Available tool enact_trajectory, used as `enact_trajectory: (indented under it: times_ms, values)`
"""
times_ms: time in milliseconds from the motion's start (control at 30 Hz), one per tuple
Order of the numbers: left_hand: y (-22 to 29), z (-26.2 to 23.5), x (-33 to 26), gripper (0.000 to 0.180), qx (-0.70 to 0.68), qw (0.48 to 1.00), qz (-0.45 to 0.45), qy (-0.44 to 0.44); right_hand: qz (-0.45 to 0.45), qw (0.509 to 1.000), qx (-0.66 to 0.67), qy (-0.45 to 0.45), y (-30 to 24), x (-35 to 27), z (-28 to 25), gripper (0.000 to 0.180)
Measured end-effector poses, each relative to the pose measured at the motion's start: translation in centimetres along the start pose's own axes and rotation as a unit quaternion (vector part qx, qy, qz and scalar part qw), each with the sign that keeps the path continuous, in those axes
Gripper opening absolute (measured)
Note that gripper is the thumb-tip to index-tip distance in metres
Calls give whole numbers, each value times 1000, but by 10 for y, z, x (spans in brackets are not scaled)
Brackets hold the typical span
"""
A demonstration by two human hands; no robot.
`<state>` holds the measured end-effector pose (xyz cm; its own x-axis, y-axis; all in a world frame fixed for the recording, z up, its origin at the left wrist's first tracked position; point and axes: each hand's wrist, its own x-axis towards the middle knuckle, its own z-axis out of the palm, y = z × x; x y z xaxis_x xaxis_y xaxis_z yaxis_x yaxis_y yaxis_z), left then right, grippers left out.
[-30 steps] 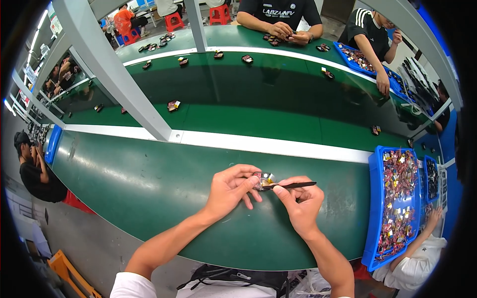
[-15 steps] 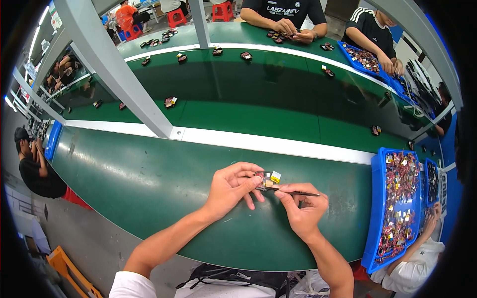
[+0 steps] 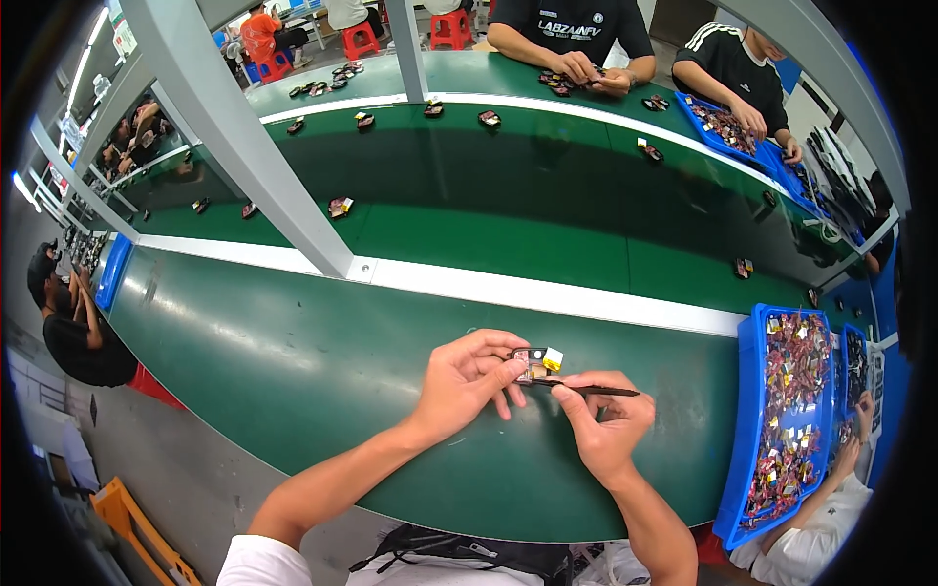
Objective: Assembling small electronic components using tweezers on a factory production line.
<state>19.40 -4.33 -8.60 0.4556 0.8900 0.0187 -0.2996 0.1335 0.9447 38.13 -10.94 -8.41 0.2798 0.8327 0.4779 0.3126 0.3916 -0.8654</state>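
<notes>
Small part (image 3: pixel 535 362) and thin tool (image 3: pixel 586 389), unchanged since before

Bright, even overhead light fills the scene, and a strip lamp (image 3: pixel 21 188) glares white far left of the grey post (image 3: pixel 256 156). The green belt (image 3: pixel 293 361) below the post shows soft sheen and only faint shadows. Straight edges bow outward from the post, a black rim vignettes the corners, and small parts beyond the post look soft.
</notes>
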Motion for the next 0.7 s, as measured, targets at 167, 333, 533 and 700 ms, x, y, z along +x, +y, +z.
enact_trajectory:
  times_ms: [167,333,533,700]
  values:
    - [1,0,0,24,14,1000,13,5,-13,1000,-7,-5,-1,1,0,11]
    - [0,2,-1,25,18,1000,10,11,-16,1000,-12,-11,1,0,-2,11]
    - [3,3,-4,24,41,998,26,29,63,996,64,-17,3,-3,-1,13]
    - [1,-2,-4,23,38,998,27,37,-24,999,15,-43,1,0,2,15]
